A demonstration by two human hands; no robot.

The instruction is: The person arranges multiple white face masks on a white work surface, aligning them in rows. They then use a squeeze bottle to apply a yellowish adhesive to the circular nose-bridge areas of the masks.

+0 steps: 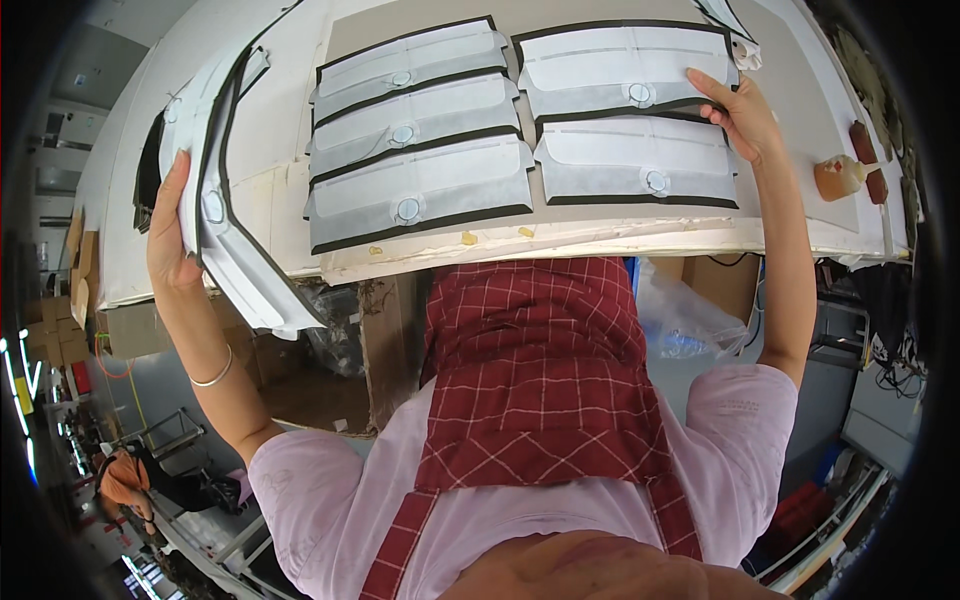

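Observation:
My left hand (172, 225) is closed around a small bundle of pale panels (215, 205) with black edging, tilted up at the left, its lower end hanging past the table edge. My right hand (742, 118) pinches the right end of a white-and-grey panel (620, 68) with black edging and a round clear disc; the panel's lower edge bows slightly there. Below it lies a similar panel (600, 172). To the left, three more matching panels (420, 190) lie in a column, slightly overlapping. The left hand's fingertips are partly hidden behind the bundle.
A grey board (775, 150) lies under the panels on a white table (285, 230). At the right stand a bottle of amber liquid (838, 178) and a reddish-brown block (862, 145). Small yellowish bits (468, 238) stick to the front edge. Another person (125, 480) is far off at the left.

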